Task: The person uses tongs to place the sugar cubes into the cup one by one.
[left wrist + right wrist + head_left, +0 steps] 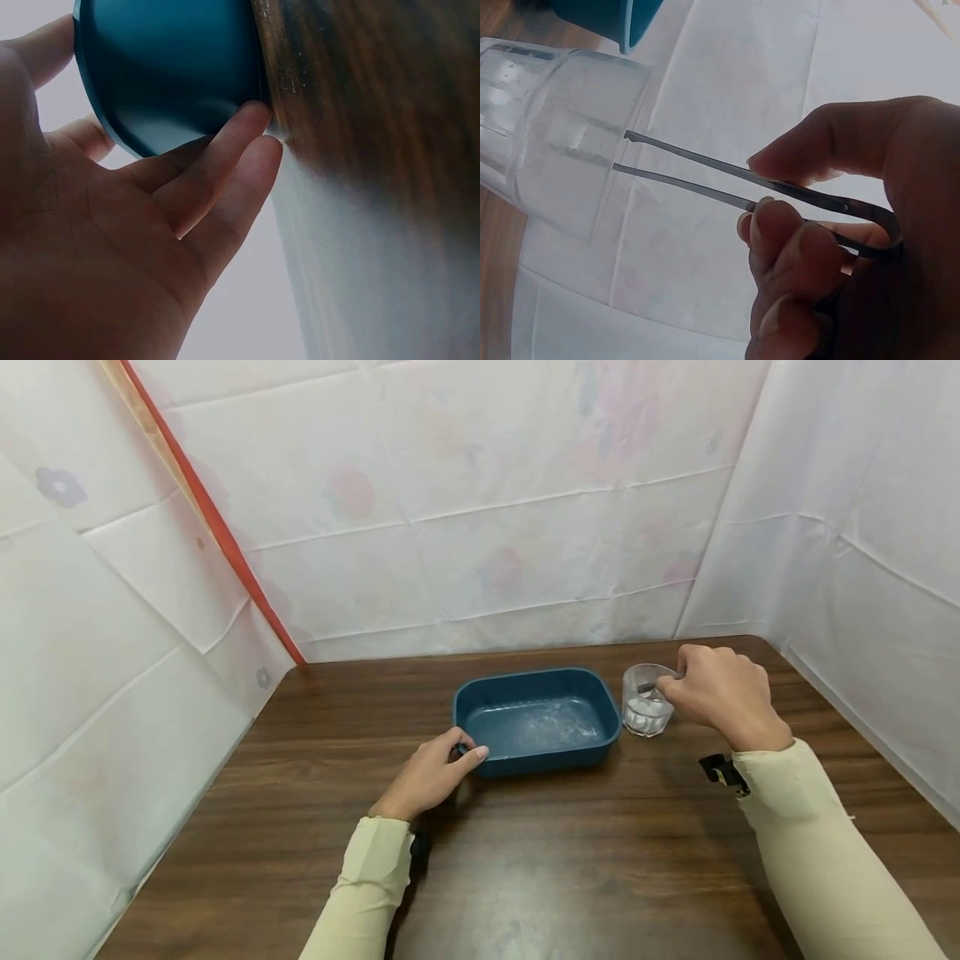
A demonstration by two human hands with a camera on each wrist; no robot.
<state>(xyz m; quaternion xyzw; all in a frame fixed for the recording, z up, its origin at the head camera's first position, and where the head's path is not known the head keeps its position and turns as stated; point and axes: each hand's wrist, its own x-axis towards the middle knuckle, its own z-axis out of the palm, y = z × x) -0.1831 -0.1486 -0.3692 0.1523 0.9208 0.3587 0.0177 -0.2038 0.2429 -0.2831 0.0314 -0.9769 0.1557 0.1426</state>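
A blue rectangular dish (546, 763) stands on the table, with white marks across its inside bottom. My left hand (427, 777) grips its near left corner, thumb over the rim and the other fingers against the outer wall. Right of the dish is a clear glass (632, 703) holding whitish lumps (648, 707) that look like ice. My right hand (723, 689) pinches a pair of metal tongs (697, 158) between thumb and fingers. Their arms reach through the glass's mouth, slightly apart. A pale piece shows between the tips, but whether they grip it I cannot tell.
The brown wood-grain table (600, 860) meets a white, flower-printed sheet (487, 527) at the back. More white sheeting hangs at the left and right sides. A red strip (217, 522) runs slantwise down the back left corner.
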